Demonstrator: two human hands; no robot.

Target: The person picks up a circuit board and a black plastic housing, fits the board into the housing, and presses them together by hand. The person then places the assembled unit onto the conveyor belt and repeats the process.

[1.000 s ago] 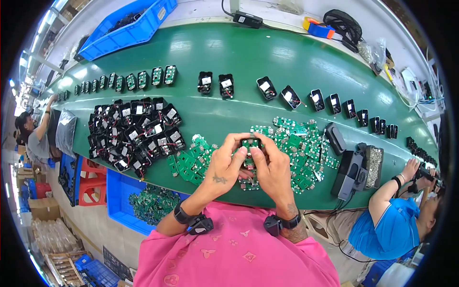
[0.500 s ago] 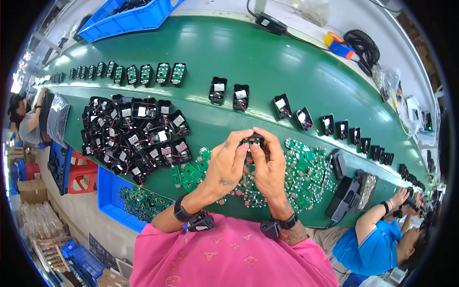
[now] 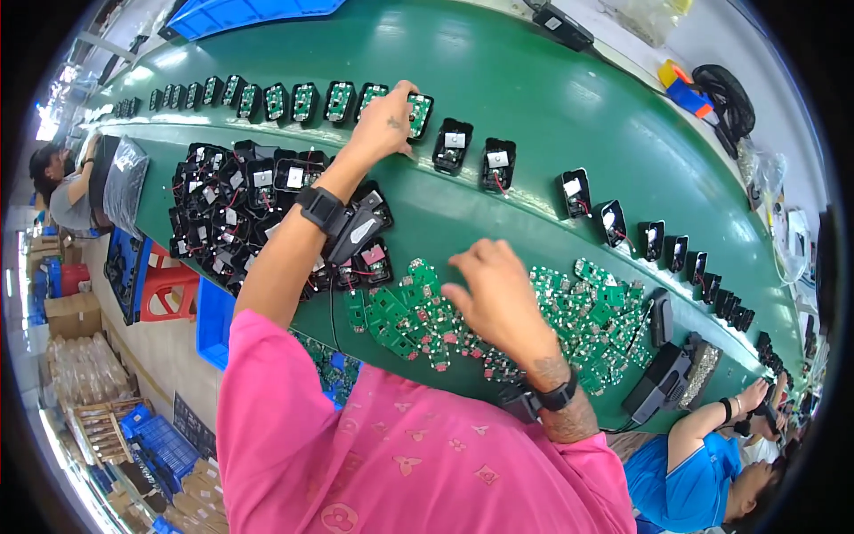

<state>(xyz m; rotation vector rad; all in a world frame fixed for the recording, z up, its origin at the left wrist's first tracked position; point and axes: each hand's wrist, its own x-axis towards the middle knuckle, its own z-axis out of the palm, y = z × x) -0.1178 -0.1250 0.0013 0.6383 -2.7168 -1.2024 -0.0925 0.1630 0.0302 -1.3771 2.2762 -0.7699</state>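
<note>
My left hand [image 3: 382, 127] reaches across the bench, its fingers around a small black plastic case with a green circuit board [image 3: 419, 116] in it. This case stands at the right end of a row of similar filled cases [image 3: 340, 101]. To its right is a black case without a green board [image 3: 453, 145], showing a silvery block inside. My right hand [image 3: 500, 294] hovers over a spread of loose green circuit boards [image 3: 587, 311], fingers loosely bent and thumb apart, holding nothing.
Black cases with red wires [image 3: 213, 200] lie heaped at the left. More cases [image 3: 611, 221] curve away right along the green bench [image 3: 427, 227]. A blue crate [image 3: 249, 18] stands at the far edge, black devices [image 3: 654, 383] at the right. Co-workers sit at both sides, one in a blue shirt [image 3: 680, 485].
My hands were together over the loose boards, holding a case. The left has carried it forward and left to the row's end; the right has let go and drawn aside.
</note>
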